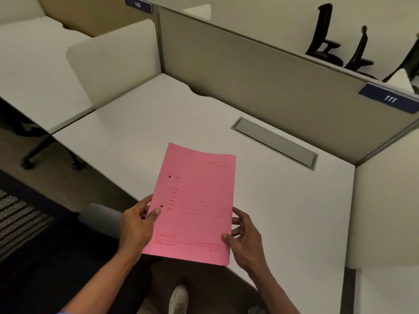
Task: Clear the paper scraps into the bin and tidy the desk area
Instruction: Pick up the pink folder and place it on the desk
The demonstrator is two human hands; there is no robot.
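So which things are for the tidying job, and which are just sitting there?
For the job: pink folder, left hand, right hand, desk.
Just there: grey cable slot, sign 111, black chairs, partition.

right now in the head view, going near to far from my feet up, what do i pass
white shoe → pink folder → grey cable flap → grey partition → black chairs
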